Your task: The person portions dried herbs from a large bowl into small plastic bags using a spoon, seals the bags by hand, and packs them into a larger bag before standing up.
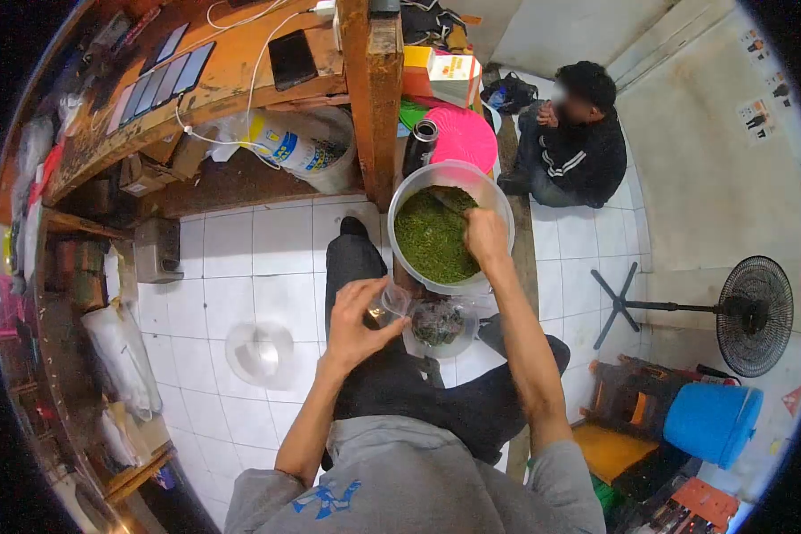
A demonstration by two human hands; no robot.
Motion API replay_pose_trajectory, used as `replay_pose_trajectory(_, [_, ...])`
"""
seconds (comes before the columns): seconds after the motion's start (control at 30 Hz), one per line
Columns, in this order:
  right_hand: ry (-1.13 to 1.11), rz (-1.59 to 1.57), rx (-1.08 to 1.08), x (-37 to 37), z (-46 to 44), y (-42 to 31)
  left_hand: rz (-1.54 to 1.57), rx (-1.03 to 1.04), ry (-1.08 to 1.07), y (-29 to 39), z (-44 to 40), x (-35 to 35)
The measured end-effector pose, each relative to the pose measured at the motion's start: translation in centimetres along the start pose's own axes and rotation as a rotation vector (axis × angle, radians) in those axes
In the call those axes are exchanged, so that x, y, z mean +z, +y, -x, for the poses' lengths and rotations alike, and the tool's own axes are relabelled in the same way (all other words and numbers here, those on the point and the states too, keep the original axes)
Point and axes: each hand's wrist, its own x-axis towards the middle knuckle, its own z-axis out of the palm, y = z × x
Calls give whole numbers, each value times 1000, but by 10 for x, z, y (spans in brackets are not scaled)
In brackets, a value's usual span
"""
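A large translucent tub (400,258) holds a heap of chopped green material (432,236). My right hand (487,238) is over the tub's right part, fingers closed at the green heap; what they grip, perhaps a scoop, is mostly hidden. To the lower left of the tub, my left hand (359,316) holds a small clear plastic bag (394,301) between thumb and fingers. Just below the tub, between my legs, stands a smaller clear container (461,343) with small dark and clear pieces inside.
Behind the tub are a dark bottle (420,147) and a pink round lid (458,138). Another person (578,147) sits on the floor at the upper right. A black fan (755,316) stands right. A wooden shelf (196,116) with phones fills the upper left.
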Motion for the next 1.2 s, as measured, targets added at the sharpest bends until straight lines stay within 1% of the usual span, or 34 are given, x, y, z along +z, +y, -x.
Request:
replay_pose_trajectory(0.07, [15, 38, -51, 29, -12, 0, -8, -81, 3, -4, 1, -1])
replay_pose_trajectory(0.1, [-33, -37, -32, 13, -6, -23, -7, -78, 0, -6, 0, -3])
replay_pose_trajectory(0.13, [-34, -37, -31, 12, 0, -26, -7, -74, 16, -6, 1, -4])
replay_pose_trajectory(0.2, [-233, 19, -152, 11, 12, -32, -4, -81, 40, -9, 1, -10])
replay_pose_trajectory(0.23, [-313, 8, -109, -18, 21, -49, -14, -98, 45, -9, 0, -16])
replay_pose_trajectory(0.27, [-326, 9, -115, -32, 30, -53, -24, -116, 46, -12, 0, -20])
replay_pose_trajectory(0.33, [-362, -106, -49, -53, 42, -49, -39, -129, 55, -20, -2, -20])
replay_pose_trajectory(0.37, [-418, -102, -27, -62, 42, -50, -44, -122, 70, -21, -5, -19])
replay_pose_trajectory(0.4, [-417, -100, -23, -62, 41, -50, -49, -112, 84, -22, -9, -18])
replay_pose_trajectory(0.47, [-434, -309, 83, -58, 38, -49, -59, -91, 80, -14, -21, -12])
replay_pose_trajectory(0.5, [-425, -313, 84, -47, 36, -40, -51, -71, 80, -12, -27, -10])
replay_pose_trajectory(0.57, [-401, -458, 88, -21, 33, -22, -52, -41, 81, -7, -38, -9])
replay_pose_trajectory(0.6, [-390, -462, 85, -26, 32, -22, -76, -20, 93, -5, -44, -9])
replay_pose_trajectory(0.67, [-555, -793, 373, -50, 35, -23, -98, 9, 105, -5, -56, -8])
replay_pose_trajectory(0.73, [-493, -806, 396, -74, 41, -18, -126, 17, 121, -6, -72, -3])
replay_pose_trajectory(0.8, [-432, -813, 417, -97, 48, -19, -67, 23, 115, 0, -92, 10])
replay_pose_trajectory(0.87, [-259, -887, 421, -117, 56, -20, -123, 106, 116, -5, -108, 34])
replay_pose_trajectory(0.9, [-203, -863, 413, -119, 57, -18, -130, 131, 131, -9, -115, 47])
replay_pose_trajectory(0.93, [-193, -858, 410, -122, 61, -19, -124, 139, 135, -11, -121, 58])
replay_pose_trajectory(1.0, [53, -602, 189, -127, 71, -26, -113, 126, 122, -8, -130, 75])
replay_pose_trajectory(1.03, [95, -533, 195, -128, 75, -29, -96, 125, 125, -4, -133, 80])
replay_pose_trajectory(1.13, [126, -456, 245, -135, 85, -43, -30, 116, 110, -2, -139, 92])
replay_pose_trajectory(1.2, [139, -467, 258, -139, 89, -49, -52, 129, 126, -1, -138, 97])
